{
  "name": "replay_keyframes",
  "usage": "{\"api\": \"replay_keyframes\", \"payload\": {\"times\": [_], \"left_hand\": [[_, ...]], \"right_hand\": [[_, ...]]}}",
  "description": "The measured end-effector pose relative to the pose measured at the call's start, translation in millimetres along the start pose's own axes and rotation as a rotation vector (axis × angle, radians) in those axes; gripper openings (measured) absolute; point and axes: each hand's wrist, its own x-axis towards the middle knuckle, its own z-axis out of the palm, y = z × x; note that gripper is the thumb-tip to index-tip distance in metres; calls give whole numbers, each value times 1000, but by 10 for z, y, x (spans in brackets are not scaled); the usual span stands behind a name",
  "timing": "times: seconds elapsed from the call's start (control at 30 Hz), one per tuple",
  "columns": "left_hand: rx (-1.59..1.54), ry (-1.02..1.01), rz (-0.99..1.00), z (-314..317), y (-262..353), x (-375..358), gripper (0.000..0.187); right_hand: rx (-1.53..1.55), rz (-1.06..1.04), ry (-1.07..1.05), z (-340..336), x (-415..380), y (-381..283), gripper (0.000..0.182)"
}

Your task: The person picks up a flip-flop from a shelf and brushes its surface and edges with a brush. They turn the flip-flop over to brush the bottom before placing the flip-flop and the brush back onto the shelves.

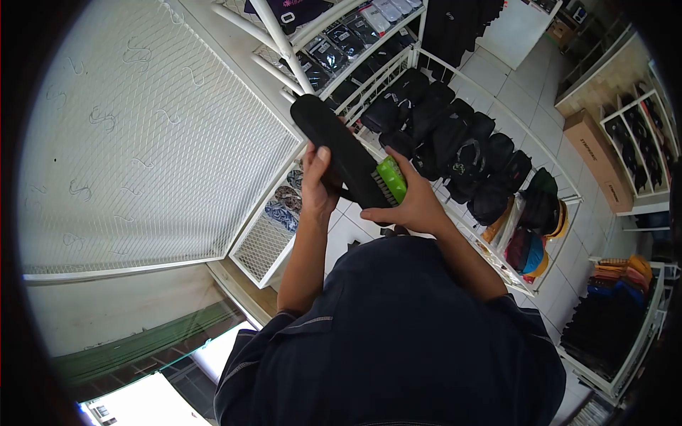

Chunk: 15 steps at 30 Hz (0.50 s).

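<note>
A long black padded case or bag (337,145) is held up in front of my chest, slanting from upper left to lower right. My left hand (317,177) grips its left side, with the thumb on the front face. In my right hand (415,199) is a green brush (391,179), its bristles against the lower right part of the black item. The thumb and fingers of my right hand are wrapped round the brush and the item's lower end. Some fingers of both hands are hidden behind the black item.
White wire mesh (142,135) with hooks stands at the left. Ahead is a rack of packaged goods (341,46). Black bags (447,135) fill a white-railed bin at the right, with caps (529,252) at its near end. A cardboard box (599,160) lies farther right.
</note>
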Motion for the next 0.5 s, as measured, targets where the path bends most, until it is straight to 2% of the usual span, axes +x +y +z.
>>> {"api": "replay_keyframes", "payload": {"times": [0.07, 0.13, 0.17, 0.23, 0.27, 0.33, 0.37, 0.47, 0.5], "left_hand": [[-17, -51, -34, -120, -171, -23, 74], [158, -194, -29, -106, -289, -149, 83], [133, -132, -141, -104, -290, -232, 88], [37, -121, -139, -104, -329, -260, 88], [-60, -107, -134, -107, -349, -272, 88], [-44, -99, -106, -119, -358, -262, 88], [-104, -89, -114, -125, -355, -268, 89], [-148, -53, -176, -253, -388, -326, 92], [-89, -71, -168, -271, -402, -340, 92]], "right_hand": [[4, -29, 35, -15, 10, -37, 131], [85, -31, 77, -45, 16, -148, 131], [84, -31, 78, -45, 14, -154, 131], [-48, -175, 106, -36, -4, -160, 118], [-50, -173, 103, -12, -34, -179, 118], [-279, -211, 203, 83, -124, -237, 99], [-275, -348, 225, 150, -148, -211, 83], [-402, -435, 280, 147, -54, -205, 83], [-368, -386, 362, 128, 105, -125, 81]]}}
